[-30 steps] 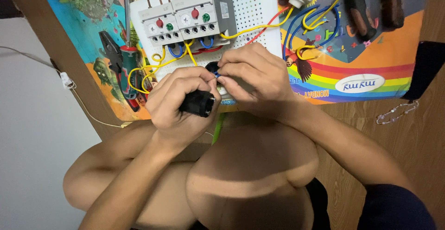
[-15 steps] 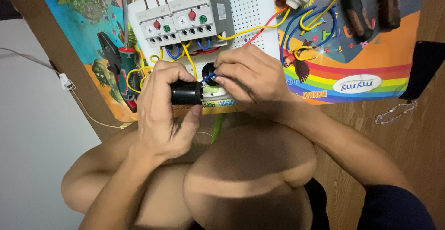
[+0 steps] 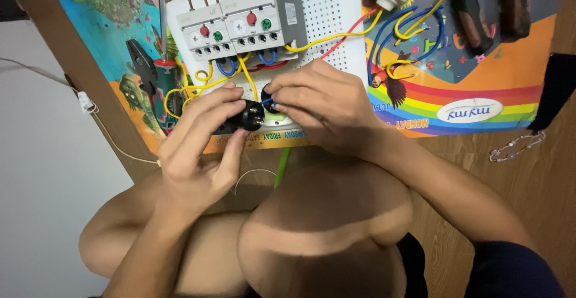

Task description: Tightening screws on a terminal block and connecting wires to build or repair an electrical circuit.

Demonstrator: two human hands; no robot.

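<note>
We see the left hand (image 3: 198, 148) pinching a black round component (image 3: 249, 115) and the right hand (image 3: 321, 109) just beside it, fingers on a blue wire (image 3: 268, 100) — both over the white perforated board (image 3: 324, 10) with two relays (image 3: 237, 28) and yellow wires (image 3: 192, 85).

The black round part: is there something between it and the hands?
Nothing visible. The left hand holds the black round part directly in its fingers, and the right hand pinches a blue wire right at its end.

Left hand (image 3: 198, 148) and right hand (image 3: 324, 109) are showing bare, no rings or gloves. Forearms and knees are showing uncovered. Dark blue sleeve (image 3: 510, 271) is covering the right upper arm.
</note>
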